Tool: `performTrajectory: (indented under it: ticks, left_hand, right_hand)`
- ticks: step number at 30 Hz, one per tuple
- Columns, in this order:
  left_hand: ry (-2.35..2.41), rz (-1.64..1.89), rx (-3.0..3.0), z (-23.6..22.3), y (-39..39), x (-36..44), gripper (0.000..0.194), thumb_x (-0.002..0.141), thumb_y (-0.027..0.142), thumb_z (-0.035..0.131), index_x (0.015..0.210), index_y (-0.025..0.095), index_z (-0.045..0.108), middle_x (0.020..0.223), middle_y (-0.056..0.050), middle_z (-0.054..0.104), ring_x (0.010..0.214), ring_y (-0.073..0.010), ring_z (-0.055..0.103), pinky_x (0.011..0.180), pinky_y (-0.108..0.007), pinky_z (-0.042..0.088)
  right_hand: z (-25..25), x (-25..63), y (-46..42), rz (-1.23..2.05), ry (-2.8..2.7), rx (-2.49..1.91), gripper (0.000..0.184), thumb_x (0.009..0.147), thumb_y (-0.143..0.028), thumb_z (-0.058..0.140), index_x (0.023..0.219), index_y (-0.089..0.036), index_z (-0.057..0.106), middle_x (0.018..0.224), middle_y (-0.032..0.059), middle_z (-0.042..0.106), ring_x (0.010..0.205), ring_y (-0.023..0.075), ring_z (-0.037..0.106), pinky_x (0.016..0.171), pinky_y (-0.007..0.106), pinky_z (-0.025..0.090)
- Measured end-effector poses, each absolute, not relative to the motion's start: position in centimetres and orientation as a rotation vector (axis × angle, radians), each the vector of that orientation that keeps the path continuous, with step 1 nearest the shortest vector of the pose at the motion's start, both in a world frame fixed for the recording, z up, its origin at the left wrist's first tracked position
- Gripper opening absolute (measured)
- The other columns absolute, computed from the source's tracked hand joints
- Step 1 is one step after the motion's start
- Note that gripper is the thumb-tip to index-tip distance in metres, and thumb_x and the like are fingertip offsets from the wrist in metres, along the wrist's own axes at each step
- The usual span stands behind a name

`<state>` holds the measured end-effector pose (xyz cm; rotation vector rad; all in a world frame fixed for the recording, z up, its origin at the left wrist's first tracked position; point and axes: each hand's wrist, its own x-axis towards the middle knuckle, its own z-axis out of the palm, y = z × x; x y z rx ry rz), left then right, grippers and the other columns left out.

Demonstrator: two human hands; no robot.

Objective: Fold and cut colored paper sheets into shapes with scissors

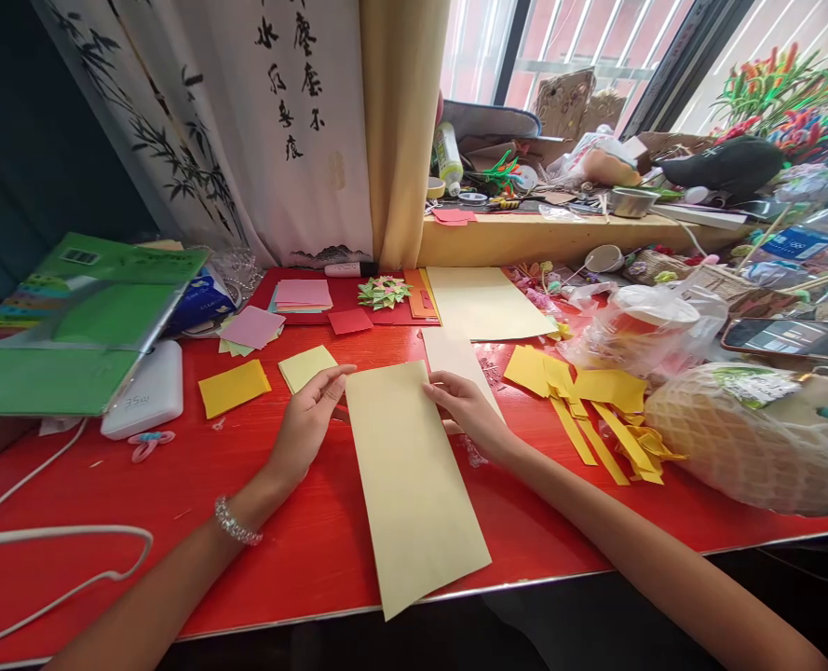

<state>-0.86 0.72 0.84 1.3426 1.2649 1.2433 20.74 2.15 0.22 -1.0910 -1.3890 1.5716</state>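
A long pale yellow sheet of paper point(414, 485) is held up at its two far corners, its near end reaching past the table's front edge. My left hand point(310, 410) pinches the far left corner between thumb and fingers; a beaded bracelet point(237, 524) circles that wrist. My right hand point(466, 405) grips the far right corner. Beyond the right hand lies a paler strip of paper point(455, 359), partly hidden by the hand. A small stack of light yellow squares point(306, 365) is just beyond my left hand.
Yellow paper scraps point(595, 410) and a net-wrapped fruit point(749, 438) lie at right on the red table point(260, 578). Left are a green paper pack point(85, 326), a white power bank point(144, 391) and a cable point(57, 536). A folded paper flower point(384, 292) sits at the back.
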Motion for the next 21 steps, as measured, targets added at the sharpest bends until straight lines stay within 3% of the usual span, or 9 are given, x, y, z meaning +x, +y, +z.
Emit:
performTrajectory:
  ticks: [6, 12, 18, 21]
  left_hand:
    - [1.248, 1.252, 1.376, 1.04, 0.59, -0.87, 0.037, 0.08, 0.04, 0.055, 0.11, 0.019, 0.06, 0.086, -0.002, 0.062, 0.073, -0.013, 0.056, 0.066, -0.025, 0.05]
    - [1.193, 1.258, 1.4, 1.32, 0.36, -0.87, 0.029, 0.079, 0.034, 0.059, 0.103, 0.019, 0.062, 0.071, 0.002, 0.056, 0.061, -0.0098, 0.055, 0.062, -0.023, 0.049]
    - [1.179, 1.257, 1.439, 1.38, 0.26, -0.76, 0.027, 0.079, 0.033, 0.061, 0.102, 0.02, 0.062, 0.07, 0.003, 0.054, 0.06, -0.0094, 0.055, 0.063, -0.023, 0.049]
    - [1.191, 1.254, 1.47, 1.28, 0.14, -0.76, 0.026, 0.079, 0.033, 0.06, 0.101, 0.021, 0.062, 0.071, 0.003, 0.054, 0.061, -0.0095, 0.056, 0.064, -0.023, 0.048]
  right_hand:
    - [0.16, 20.73, 2.19, 1.528, -1.306, -1.056, 0.03, 0.083, -0.043, 0.052, 0.106, -0.026, 0.058, 0.096, 0.0024, 0.064, 0.08, 0.0153, 0.061, 0.061, 0.024, 0.05]
    - [0.23, 20.54, 2.12, 1.446, -1.304, -0.978, 0.04, 0.084, -0.039, 0.051, 0.123, -0.028, 0.047, 0.095, 0.0019, 0.063, 0.08, 0.0152, 0.06, 0.069, 0.027, 0.049]
    - [0.74, 20.47, 1.58, 1.246, -1.476, -1.111, 0.047, 0.088, -0.039, 0.043, 0.135, -0.034, 0.038, 0.07, -0.0016, 0.05, 0.055, 0.0109, 0.044, 0.051, 0.024, 0.04]
    - [0.75, 20.49, 1.43, 1.141, -1.596, -1.149, 0.048, 0.089, -0.042, 0.04, 0.136, -0.037, 0.035, 0.068, -0.0015, 0.049, 0.052, 0.0117, 0.041, 0.049, 0.026, 0.039]
